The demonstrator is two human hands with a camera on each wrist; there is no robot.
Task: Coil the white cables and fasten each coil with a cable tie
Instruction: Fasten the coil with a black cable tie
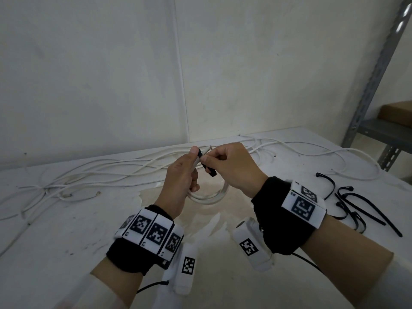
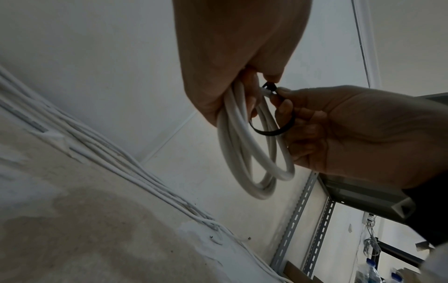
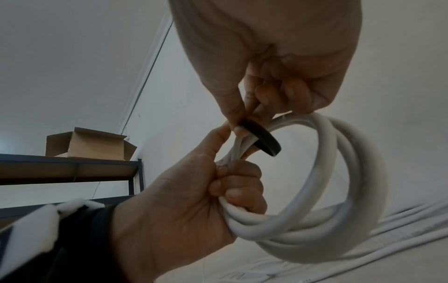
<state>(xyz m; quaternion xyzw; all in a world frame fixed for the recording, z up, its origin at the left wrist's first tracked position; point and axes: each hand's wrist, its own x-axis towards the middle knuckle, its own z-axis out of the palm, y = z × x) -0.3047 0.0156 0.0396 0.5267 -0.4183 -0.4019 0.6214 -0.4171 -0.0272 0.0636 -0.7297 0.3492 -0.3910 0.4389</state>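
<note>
White cable, wound into a small coil [image 1: 208, 196], hung above the table [image 1: 66, 230] between both hands, its ring standing roughly upright with the longer span running top to bottom. The left hand [image 1: 181, 175] had its fingers curled round the top of the bundle; the right hand [image 1: 231, 167] pinched a black cable tie [image 3: 261, 142] looped round the strands just beside the left thumb, its free tail [image 1: 210, 170] pointing down toward the person. By my reading, the tie was not yet cinched: if the left grip loosened, the turns could spring apart, and a slipped pinch could let the tie back out. More loose cables [image 1: 111, 172] and spare ties [image 1: 356, 204] lay on the table.
</note>
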